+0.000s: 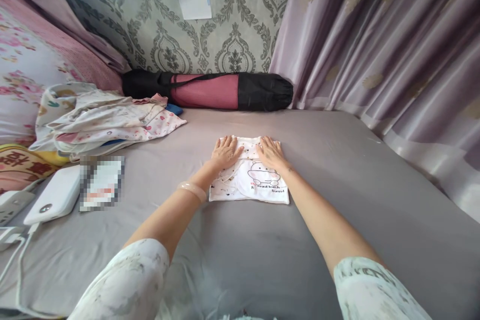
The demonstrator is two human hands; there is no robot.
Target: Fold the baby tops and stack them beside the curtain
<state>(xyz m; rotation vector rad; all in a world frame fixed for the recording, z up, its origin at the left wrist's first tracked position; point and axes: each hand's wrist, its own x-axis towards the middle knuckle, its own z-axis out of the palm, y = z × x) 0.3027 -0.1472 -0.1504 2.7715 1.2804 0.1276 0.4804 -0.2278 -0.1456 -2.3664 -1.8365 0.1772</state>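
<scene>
A small white cloth garment (245, 185) with a cartoon animal, printed lettering and scattered dots lies folded into a rough rectangle on the grey bed sheet (337, 170). My left hand (226, 152) presses flat on its upper left part, fingers spread and pointing away from me. On the upper right part rests my right hand (272, 153), also flat with fingers apart. Neither hand grips the cloth. A pale bangle circles my left wrist. What kind of garment it is cannot be made out.
A heap of printed cloths (108, 115) lies at the left. Nearer are a white power bank (56, 195) with a cable, a power strip (15, 205) and a blurred-out item (101, 182). A black and pink rolled bag (206, 91) lies along the wall; curtains (375, 35) hang at the right.
</scene>
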